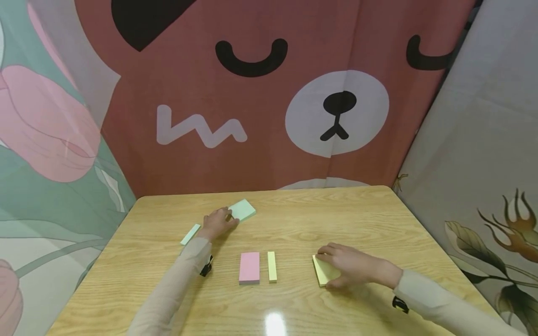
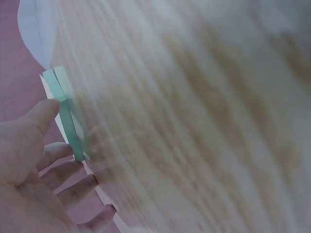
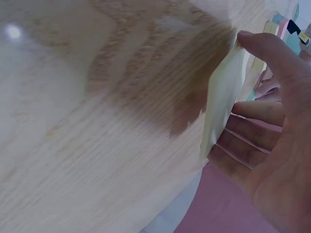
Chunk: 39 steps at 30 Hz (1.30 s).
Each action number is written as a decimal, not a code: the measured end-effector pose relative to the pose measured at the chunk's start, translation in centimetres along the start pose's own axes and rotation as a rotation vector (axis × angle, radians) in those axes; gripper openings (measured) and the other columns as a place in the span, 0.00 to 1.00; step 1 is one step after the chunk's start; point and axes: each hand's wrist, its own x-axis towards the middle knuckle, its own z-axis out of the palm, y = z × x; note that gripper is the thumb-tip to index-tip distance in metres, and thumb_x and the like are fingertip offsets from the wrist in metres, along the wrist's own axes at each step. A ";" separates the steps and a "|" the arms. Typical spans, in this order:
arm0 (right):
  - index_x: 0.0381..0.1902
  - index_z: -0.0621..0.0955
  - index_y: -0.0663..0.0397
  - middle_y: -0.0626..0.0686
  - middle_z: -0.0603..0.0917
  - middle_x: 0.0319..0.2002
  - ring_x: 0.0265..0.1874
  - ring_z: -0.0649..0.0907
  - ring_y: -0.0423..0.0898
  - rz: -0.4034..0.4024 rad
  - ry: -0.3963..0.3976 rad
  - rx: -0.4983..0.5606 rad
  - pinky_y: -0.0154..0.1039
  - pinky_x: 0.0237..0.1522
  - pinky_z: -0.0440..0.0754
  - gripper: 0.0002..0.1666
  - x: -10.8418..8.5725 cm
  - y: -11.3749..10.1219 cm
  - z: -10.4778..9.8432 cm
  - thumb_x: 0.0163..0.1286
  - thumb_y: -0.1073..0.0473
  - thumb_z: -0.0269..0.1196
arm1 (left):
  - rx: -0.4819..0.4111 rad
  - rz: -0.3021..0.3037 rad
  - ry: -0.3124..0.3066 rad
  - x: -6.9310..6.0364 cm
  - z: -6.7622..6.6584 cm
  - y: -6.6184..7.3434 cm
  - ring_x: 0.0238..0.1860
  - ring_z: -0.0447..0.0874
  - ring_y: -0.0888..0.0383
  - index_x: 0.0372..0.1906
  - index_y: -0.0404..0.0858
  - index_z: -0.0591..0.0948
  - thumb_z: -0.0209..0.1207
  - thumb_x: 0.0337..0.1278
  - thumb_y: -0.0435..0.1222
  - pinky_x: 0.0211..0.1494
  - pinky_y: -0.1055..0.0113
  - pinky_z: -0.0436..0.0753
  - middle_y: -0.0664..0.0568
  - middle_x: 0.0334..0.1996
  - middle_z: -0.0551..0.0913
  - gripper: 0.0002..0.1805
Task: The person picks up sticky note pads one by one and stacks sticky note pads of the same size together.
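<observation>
At the table's back left, my left hand [image 1: 218, 224] holds the near edge of a pale green sticky note pad [image 1: 242, 210] that lies on the wood. In the left wrist view, the thumb touches the pad's green side [image 2: 70, 124] and the index finger meets it lower down. On the right, my right hand [image 1: 350, 263] grips a pale yellow sticky note pad [image 1: 323, 272] between thumb and fingers. The right wrist view has the thumb at one end of this yellow pad [image 3: 222, 97], with fingertips along its other side; part is behind the fingers.
A pink sticky note pad [image 1: 250, 267] and a narrow yellow pad [image 1: 272, 267] lie side by side between the hands. One narrow pale green pad [image 1: 190, 234] lies left of my left hand. Printed curtains [image 1: 269, 163] hang behind the wooden table [image 1: 294, 308] and at both sides.
</observation>
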 end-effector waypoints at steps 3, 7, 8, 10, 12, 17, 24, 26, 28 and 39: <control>0.63 0.76 0.65 0.59 0.77 0.60 0.58 0.77 0.58 -0.005 -0.008 0.003 0.52 0.59 0.76 0.43 0.4 -0.1 -0.2 0.61 0.39 0.69 | 0.004 -0.001 0.005 0.0 0.0 0.0 0.66 0.67 0.33 0.65 0.33 0.75 0.58 0.68 0.49 0.63 0.28 0.58 0.35 0.69 0.67 0.30; 0.63 0.75 0.65 0.59 0.77 0.60 0.58 0.77 0.56 -0.023 0.002 0.008 0.51 0.59 0.76 0.42 0.9 -0.4 -0.3 0.63 0.38 0.67 | 0.009 0.004 0.008 0.0 0.0 0.0 0.65 0.67 0.33 0.65 0.32 0.75 0.59 0.68 0.49 0.63 0.28 0.59 0.34 0.69 0.67 0.30; 0.63 0.75 0.66 0.59 0.77 0.60 0.58 0.77 0.56 -0.027 0.005 0.011 0.51 0.59 0.76 0.42 1.1 -0.4 -0.3 0.63 0.39 0.67 | 0.012 0.006 0.008 -0.1 0.0 0.0 0.65 0.67 0.32 0.65 0.32 0.75 0.59 0.68 0.49 0.63 0.28 0.59 0.34 0.69 0.67 0.30; 0.63 0.75 0.66 0.59 0.77 0.59 0.58 0.77 0.56 -0.032 0.009 0.021 0.50 0.59 0.76 0.42 1.3 -0.6 -0.2 0.63 0.39 0.67 | 0.007 0.005 0.001 -0.1 0.0 0.0 0.65 0.67 0.32 0.65 0.32 0.75 0.59 0.67 0.49 0.63 0.28 0.58 0.34 0.69 0.66 0.31; 0.63 0.75 0.66 0.59 0.77 0.60 0.58 0.77 0.56 -0.035 0.007 0.030 0.50 0.59 0.76 0.42 1.4 -0.8 -0.2 0.64 0.40 0.67 | 0.003 0.006 -0.004 -0.2 0.0 0.0 0.66 0.66 0.32 0.65 0.31 0.75 0.59 0.67 0.49 0.63 0.27 0.57 0.34 0.69 0.66 0.31; 0.64 0.74 0.66 0.59 0.76 0.61 0.60 0.76 0.56 -0.025 -0.003 0.035 0.51 0.60 0.75 0.42 2.0 -1.0 -0.1 0.64 0.40 0.67 | 0.014 0.016 0.006 -0.1 0.1 -0.3 0.65 0.68 0.31 0.64 0.32 0.76 0.59 0.68 0.49 0.63 0.27 0.58 0.34 0.69 0.66 0.30; 0.66 0.73 0.65 0.60 0.75 0.63 0.61 0.75 0.60 -0.036 -0.004 0.015 0.54 0.62 0.72 0.43 3.0 -1.3 0.4 0.67 0.37 0.63 | 0.026 0.027 0.013 0.2 0.2 -0.3 0.64 0.69 0.31 0.62 0.34 0.78 0.59 0.67 0.49 0.61 0.26 0.59 0.34 0.69 0.67 0.28; 0.66 0.73 0.65 0.61 0.75 0.63 0.61 0.75 0.60 -0.038 -0.008 0.003 0.54 0.62 0.72 0.43 3.3 -1.5 0.5 0.68 0.37 0.62 | 0.026 0.027 0.012 0.2 0.2 -0.3 0.64 0.69 0.31 0.60 0.34 0.79 0.59 0.67 0.49 0.61 0.26 0.59 0.34 0.69 0.67 0.27; 0.66 0.72 0.66 0.62 0.75 0.63 0.61 0.75 0.61 -0.046 -0.007 -0.016 0.54 0.63 0.72 0.44 3.6 -1.6 0.5 0.68 0.36 0.62 | 0.026 0.025 0.010 0.2 0.2 -0.3 0.64 0.69 0.31 0.60 0.34 0.79 0.59 0.67 0.50 0.61 0.26 0.58 0.34 0.69 0.67 0.27; 0.68 0.71 0.66 0.63 0.73 0.64 0.62 0.74 0.61 -0.064 -0.011 -0.048 0.54 0.63 0.72 0.44 5.3 -2.4 0.4 0.69 0.36 0.60 | 0.026 0.030 0.032 0.2 0.2 -0.3 0.61 0.73 0.32 0.49 0.37 0.83 0.59 0.67 0.50 0.58 0.27 0.63 0.35 0.67 0.70 0.20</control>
